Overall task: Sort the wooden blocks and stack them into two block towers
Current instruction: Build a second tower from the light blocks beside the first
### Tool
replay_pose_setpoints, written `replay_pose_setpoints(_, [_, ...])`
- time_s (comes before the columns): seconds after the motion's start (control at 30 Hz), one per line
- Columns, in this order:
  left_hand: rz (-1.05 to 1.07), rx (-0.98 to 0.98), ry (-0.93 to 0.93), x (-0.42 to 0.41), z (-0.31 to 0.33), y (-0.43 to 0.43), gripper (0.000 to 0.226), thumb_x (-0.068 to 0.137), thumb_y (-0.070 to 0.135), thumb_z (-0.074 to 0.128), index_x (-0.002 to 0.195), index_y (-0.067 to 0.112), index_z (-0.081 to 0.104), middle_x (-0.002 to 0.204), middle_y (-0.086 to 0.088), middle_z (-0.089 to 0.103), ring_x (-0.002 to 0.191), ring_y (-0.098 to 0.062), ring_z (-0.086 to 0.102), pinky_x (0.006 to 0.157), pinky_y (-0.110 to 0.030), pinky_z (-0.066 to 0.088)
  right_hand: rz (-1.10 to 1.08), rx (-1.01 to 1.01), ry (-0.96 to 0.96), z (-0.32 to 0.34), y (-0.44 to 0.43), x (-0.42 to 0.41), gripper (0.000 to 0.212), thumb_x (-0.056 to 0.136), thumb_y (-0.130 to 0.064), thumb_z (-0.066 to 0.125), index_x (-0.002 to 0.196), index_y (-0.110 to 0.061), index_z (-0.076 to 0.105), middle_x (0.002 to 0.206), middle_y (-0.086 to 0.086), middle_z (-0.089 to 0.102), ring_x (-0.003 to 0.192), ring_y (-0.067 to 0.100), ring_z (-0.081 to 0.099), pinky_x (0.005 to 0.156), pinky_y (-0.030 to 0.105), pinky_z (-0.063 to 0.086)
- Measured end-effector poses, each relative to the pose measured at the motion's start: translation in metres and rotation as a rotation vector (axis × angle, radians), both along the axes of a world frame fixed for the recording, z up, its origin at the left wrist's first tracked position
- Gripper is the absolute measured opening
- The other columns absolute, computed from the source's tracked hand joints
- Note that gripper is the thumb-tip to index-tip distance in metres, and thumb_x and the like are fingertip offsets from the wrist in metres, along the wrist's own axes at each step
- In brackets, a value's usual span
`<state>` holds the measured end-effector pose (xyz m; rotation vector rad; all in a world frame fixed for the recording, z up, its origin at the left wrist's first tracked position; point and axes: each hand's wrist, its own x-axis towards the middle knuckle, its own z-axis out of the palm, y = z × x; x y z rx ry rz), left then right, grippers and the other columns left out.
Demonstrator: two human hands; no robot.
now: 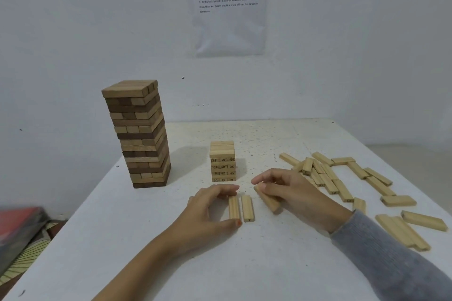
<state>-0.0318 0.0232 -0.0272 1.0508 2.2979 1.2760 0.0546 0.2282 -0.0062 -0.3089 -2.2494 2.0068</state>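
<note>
Front of table (pixel 269 264): I see first block (pixel 233 207) and second block (pixel 247 208) side by side.
Left hand (pixel 210 208): pinching first block, fingers and thumb at its ends.
Right hand (pixel 288 190): wrapped round third block (pixel 267 199), tilted.
Towers: tall tower (pixel 139 134) left, short tower (pixel 222 161) behind hands.

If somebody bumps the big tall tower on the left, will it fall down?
Probably, yes. The tall tower is many layers high on a narrow base, so a push near the top would likely tip it. Its blocks look loosely stacked, some ends not flush, so layers may slide apart first. The short tower beside it looks steadier.
</note>
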Motion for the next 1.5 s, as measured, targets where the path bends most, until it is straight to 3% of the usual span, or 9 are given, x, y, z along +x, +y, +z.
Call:
replay_pose_setpoints(0.13, [-0.019, -0.006, 0.049, -0.003, -0.001, -0.002, 0.058, 0.066, 0.051, 0.074, 0.119, 0.057, 0.050, 0.123, 0.023, 0.054, 0.125, -0.002, 0.042, 0.107, -0.029, 0.032, -0.075, 0.069, 0.012, -0.005, 0.002, -0.001, 0.009, 0.081, -0.012, 0.077, 0.089, -0.013, 0.076, 0.081, 0.009, 0.066, 0.077, 0.018, 0.060, 0.087, 0.038, 0.057])
replay_pose_setpoints(0.2, [-0.027, -0.017, 0.067, -0.005, -0.002, -0.002, 0.059, 0.067, 0.052, 0.074, 0.120, 0.057, 0.049, 0.124, 0.023, 0.054, 0.125, -0.003, 0.042, 0.106, -0.029, 0.033, -0.109, 0.219, 0.023, -0.008, -0.002, 0.000, 0.010, 0.079, -0.017, 0.079, 0.088, -0.016, 0.075, 0.075, 0.000, 0.066, 0.067, 0.008, 0.058, 0.075, 0.028, 0.059])
replay_pose_setpoints(0.3, [-0.029, -0.020, 0.076, -0.005, -0.002, -0.002, 0.061, 0.065, 0.056, 0.074, 0.121, 0.057, 0.049, 0.124, 0.023, 0.055, 0.125, -0.004, 0.042, 0.105, -0.031, 0.034, -0.150, 0.463, 0.074, -0.011, -0.009, -0.001, 0.012, 0.077, -0.024, 0.081, 0.084, -0.023, 0.072, 0.075, -0.011, 0.061, 0.056, -0.002, 0.049, 0.058, 0.014, 0.045])
replay_pose_setpoints(0.4, [-0.032, -0.021, 0.086, -0.005, -0.004, -0.002, 0.062, 0.065, 0.056, 0.074, 0.121, 0.057, 0.049, 0.124, 0.023, 0.055, 0.125, -0.005, 0.043, 0.106, -0.032, 0.034, -0.073, 0.368, 0.058, -0.007, -0.005, 0.001, 0.013, 0.082, -0.027, 0.077, 0.093, -0.028, 0.070, 0.081, -0.014, 0.063, 0.060, -0.001, 0.050, 0.061, 0.016, 0.047])
replay_pose_setpoints(0.5, [-0.039, -0.019, 0.104, -0.006, -0.003, -0.002, 0.061, 0.067, 0.055, 0.076, 0.121, 0.057, 0.048, 0.124, 0.025, 0.056, 0.125, -0.004, 0.043, 0.105, -0.032, 0.034, 0.148, 0.426, -0.052, -0.002, 0.007, 0.008, 0.046, 0.074, -0.033, 0.082, 0.112, -0.046, 0.060, 0.108, -0.018, 0.061, 0.077, 0.000, 0.055, 0.074, 0.019, 0.052])
replay_pose_setpoints(0.6, [-0.047, -0.010, 0.129, -0.006, -0.003, -0.001, 0.060, 0.069, 0.052, 0.078, 0.122, 0.053, 0.050, 0.122, 0.028, 0.057, 0.123, 0.000, 0.044, 0.102, -0.030, 0.033, 0.219, 0.543, -0.030, -0.002, 0.010, 0.012, 0.067, 0.070, -0.027, 0.085, 0.122, -0.052, 0.050, 0.113, -0.024, 0.058, 0.093, 0.001, 0.055, 0.084, 0.022, 0.051])
replay_pose_setpoints(0.9, [-0.027, 0.027, 0.140, -0.002, 0.001, 0.000, 0.060, 0.070, 0.033, 0.084, 0.122, 0.040, 0.054, 0.112, 0.023, 0.064, 0.109, 0.002, 0.054, 0.080, -0.002, 0.033, 0.177, 0.528, 0.126, -0.013, 0.005, 0.005, 0.071, 0.066, -0.029, 0.087, 0.125, -0.047, 0.051, 0.107, -0.021, 0.062, 0.097, 0.004, 0.056, 0.079, 0.018, 0.048])
replay_pose_setpoints(1.37, [-0.032, 0.043, 0.097, -0.002, 0.003, -0.001, 0.068, 0.070, 0.030, 0.085, 0.126, 0.040, 0.048, 0.110, 0.020, 0.065, 0.109, -0.001, 0.054, 0.081, -0.008, 0.036, 0.167, 0.505, 0.170, -0.015, 0.004, 0.002, 0.076, 0.063, -0.027, 0.089, 0.124, -0.045, 0.049, 0.104, -0.014, 0.066, 0.096, 0.006, 0.058, 0.085, 0.023, 0.049])
replay_pose_setpoints(1.5, [-0.036, 0.038, 0.077, -0.002, 0.003, -0.001, 0.068, 0.069, 0.031, 0.085, 0.126, 0.041, 0.048, 0.111, 0.020, 0.066, 0.110, -0.001, 0.054, 0.086, -0.019, 0.037, 0.170, 0.486, 0.172, -0.015, 0.003, 0.003, 0.084, 0.062, -0.026, 0.090, 0.129, -0.047, 0.044, 0.103, -0.011, 0.066, 0.092, 0.007, 0.058, 0.086, 0.026, 0.050])
